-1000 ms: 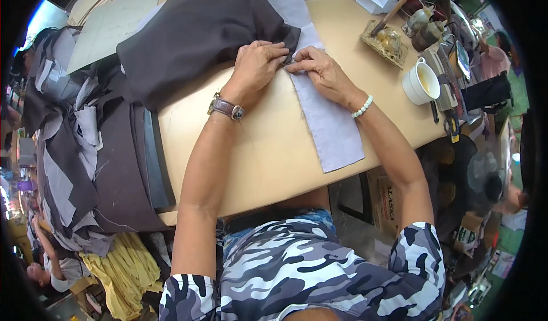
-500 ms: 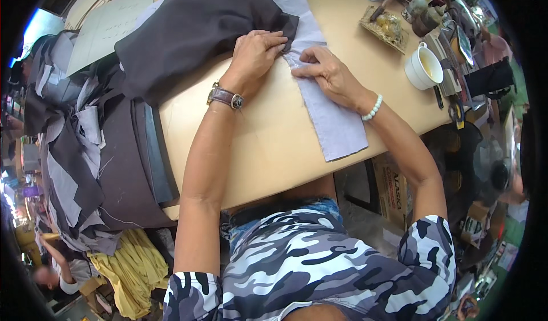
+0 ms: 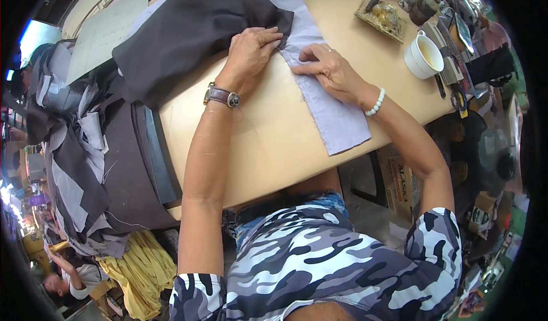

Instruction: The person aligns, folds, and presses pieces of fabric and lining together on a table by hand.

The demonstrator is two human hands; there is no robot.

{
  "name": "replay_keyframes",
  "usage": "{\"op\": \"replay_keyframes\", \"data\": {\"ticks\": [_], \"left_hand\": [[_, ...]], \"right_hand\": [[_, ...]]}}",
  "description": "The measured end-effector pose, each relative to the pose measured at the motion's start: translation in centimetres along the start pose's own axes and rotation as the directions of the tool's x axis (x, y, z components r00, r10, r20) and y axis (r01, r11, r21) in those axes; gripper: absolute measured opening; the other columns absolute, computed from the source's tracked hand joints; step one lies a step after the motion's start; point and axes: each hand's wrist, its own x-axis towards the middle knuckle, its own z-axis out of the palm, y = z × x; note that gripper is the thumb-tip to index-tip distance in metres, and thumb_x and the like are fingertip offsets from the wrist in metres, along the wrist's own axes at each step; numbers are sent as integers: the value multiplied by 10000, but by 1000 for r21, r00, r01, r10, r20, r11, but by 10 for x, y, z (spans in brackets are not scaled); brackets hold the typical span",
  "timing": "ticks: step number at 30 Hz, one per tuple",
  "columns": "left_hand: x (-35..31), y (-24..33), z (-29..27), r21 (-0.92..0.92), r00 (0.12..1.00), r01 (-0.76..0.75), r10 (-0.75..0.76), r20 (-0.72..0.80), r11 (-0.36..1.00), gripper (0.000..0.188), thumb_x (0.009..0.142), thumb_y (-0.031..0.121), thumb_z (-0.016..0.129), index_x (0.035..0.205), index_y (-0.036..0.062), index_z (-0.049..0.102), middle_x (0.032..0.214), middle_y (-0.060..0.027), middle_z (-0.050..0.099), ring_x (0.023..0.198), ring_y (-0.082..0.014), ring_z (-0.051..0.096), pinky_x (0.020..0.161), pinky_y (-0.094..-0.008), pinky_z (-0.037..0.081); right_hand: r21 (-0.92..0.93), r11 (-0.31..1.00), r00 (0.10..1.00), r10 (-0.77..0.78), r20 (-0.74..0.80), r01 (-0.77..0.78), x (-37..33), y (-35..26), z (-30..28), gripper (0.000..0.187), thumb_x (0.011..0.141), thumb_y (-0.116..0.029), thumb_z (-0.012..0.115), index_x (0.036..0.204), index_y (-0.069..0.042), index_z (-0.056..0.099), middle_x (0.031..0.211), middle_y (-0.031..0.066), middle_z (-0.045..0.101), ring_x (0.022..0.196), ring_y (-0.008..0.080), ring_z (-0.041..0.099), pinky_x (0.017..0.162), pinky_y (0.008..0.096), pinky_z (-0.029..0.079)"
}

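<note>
A dark brown-grey cloth (image 3: 188,29) lies across the far part of the table. Its right edge meets a pale lavender cloth strip (image 3: 337,121) with a frayed left side, which runs toward the front edge. My left hand (image 3: 254,52) presses on the dark cloth's near right corner, fingers close together and gripping its edge. On the strip, just right of that corner, my right hand (image 3: 337,72) has thumb and curled forefinger in a loose pinch at the pale cloth. Its other fingers bend under, partly hidden. Where the two cloths meet, the left fingertips cover part of the seam.
A white cup (image 3: 423,57) stands at the table's right, near scissors (image 3: 458,101) and a glue-crusted board (image 3: 381,18). Cloth scraps (image 3: 74,178) hang at the left side, with a paper pattern (image 3: 105,35) behind. A yellow cloth (image 3: 140,272) and another person (image 3: 68,275) are lower left.
The view has shifted slightly. Both hands keep nearly the same places on the cloths, and the near end of the pale strip sits slightly farther right and up.
</note>
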Motion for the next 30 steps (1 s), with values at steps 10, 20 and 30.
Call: {"op": "replay_keyframes", "data": {"ticks": [10, 20, 30], "left_hand": [[1, -5, -3, -8, 1000, 22, -22, 17, 1000, 244, 854, 172, 576, 1069, 100, 665, 1182, -75, 610, 1104, -258, 553, 956, -342, 421], [2, -1, 0, -8, 999, 27, -26, 47, 1000, 250, 860, 184, 576, 1079, 96, 659, 1194, -74, 604, 1108, -249, 552, 955, -328, 420], [4, -5, -6, -22, 997, 44, -42, 67, 999, 268, 870, 186, 556, 1104, 93, 647, 1218, -70, 592, 1132, -237, 538, 979, -320, 399]], "right_hand": [[-36, 989, 977, -138, 164, 146, -76, -59, -26, 395, 681, 58, 508, 1013, -92, 662, 1009, 143, 557, 940, 297, 549, 818, 380, 440], [-27, 999, 999, 35, -8, -35, -20, -23, -4, 331, 745, 25, 491, 1000, -83, 673, 953, 126, 560, 875, 300, 561, 770, 378, 463], [-238, 957, 983, -135, 128, 163, -99, -91, -32, 282, 730, -30, 524, 990, -44, 635, 941, 121, 561, 862, 283, 563, 756, 364, 470]]}}
